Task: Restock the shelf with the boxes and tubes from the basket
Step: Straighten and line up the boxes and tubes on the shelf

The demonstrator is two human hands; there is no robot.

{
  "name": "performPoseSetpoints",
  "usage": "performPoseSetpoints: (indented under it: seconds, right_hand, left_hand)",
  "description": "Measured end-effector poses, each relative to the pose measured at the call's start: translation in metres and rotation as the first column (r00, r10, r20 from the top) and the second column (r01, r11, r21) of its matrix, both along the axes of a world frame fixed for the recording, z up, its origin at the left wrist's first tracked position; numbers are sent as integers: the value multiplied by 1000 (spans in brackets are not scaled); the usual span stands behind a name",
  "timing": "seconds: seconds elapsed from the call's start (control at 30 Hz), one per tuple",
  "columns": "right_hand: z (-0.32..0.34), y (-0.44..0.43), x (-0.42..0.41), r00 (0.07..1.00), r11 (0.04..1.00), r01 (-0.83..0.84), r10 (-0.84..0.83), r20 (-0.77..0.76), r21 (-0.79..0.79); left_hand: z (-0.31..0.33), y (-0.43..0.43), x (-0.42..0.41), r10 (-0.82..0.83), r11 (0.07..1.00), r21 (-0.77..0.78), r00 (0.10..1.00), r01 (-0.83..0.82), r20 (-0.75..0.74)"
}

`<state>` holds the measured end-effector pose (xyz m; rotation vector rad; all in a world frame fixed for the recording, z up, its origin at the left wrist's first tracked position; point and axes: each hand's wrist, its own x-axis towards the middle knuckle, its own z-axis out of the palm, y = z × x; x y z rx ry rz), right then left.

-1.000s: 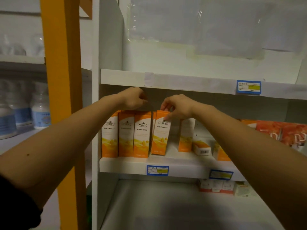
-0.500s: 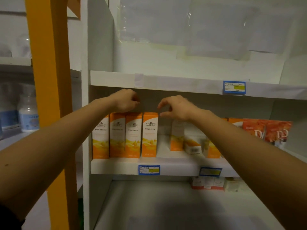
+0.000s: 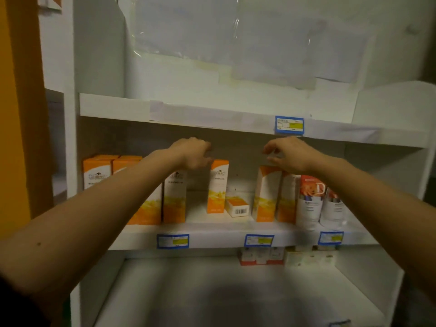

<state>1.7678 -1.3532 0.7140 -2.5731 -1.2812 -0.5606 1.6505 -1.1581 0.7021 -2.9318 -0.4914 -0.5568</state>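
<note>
both bare forearms are stretching in from the lower corners toward a white shelving unit. nearest, beneath the arms, the bottom shelf (image 3: 212, 291) is lying in shadow, with a few small red-trimmed cartons (image 3: 260, 256) sitting at its back right. three blue price labels (image 3: 173, 241) are showing along the front lip of the middle shelf (image 3: 212, 240).

on that shelf the orange-and-white boxes (image 3: 174, 199) are standing upright in a tight row on the left, partly hidden behind the left forearm. across a gap a lone box (image 3: 218, 185) is standing farther back, with a small box (image 3: 237, 206) lying flat just to its right. next to that come two more tall ones, the first a leaning box (image 3: 266, 192). red-and-white rounded packs (image 3: 309, 201) are standing against their right side.

the left hand (image 3: 193, 153) is hovering over the end of the left row, fingers loosely curled and holding nothing. its fingertips are sitting just beside the lone box's top corner — i cannot tell whether they are touching. the right hand (image 3: 292, 154) is hanging just above the leaning box, fingers relaxed and parted, gripping nothing.

farther up, the upper shelf (image 3: 113, 105) is carrying one blue label (image 3: 289, 125), and clear plastic sheeting (image 3: 188, 31) is covering the back wall.
</note>
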Motion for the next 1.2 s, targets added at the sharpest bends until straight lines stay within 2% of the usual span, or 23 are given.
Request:
performPoseSetpoints:
  seconds: [0.13,0.3,0.47,0.73,0.93,1.2]
  right_hand:
    - [-2,-10,11,1000,1000,15,-15,-7,-27]
    - [-4,-14,19,1000,999,8,-8,15,-45]
    - [-4,-7,22,998,999,-17,20,53,-47]
    - [-8,35,9,993,995,-97,98,62,-18]
    - [-30,82,13,998,993,-56,52,-38,-102]
    - [-67,121,21,969,986,97,-125,-215,-136]
  left_hand:
    - [-5,-6,21,7,999,34,998,-5,-64]
    - [-11,-9,38,-20,999,-46,992,14,-125]
    - [-10,-11,46,-26,999,-50,995,21,-97]
    - [11,9,42,-29,981,-196,995,11,-92]
    - [19,27,39,29,966,-253,998,-43,-59]
    - [20,44,42,13,970,-241,997,-32,-80]
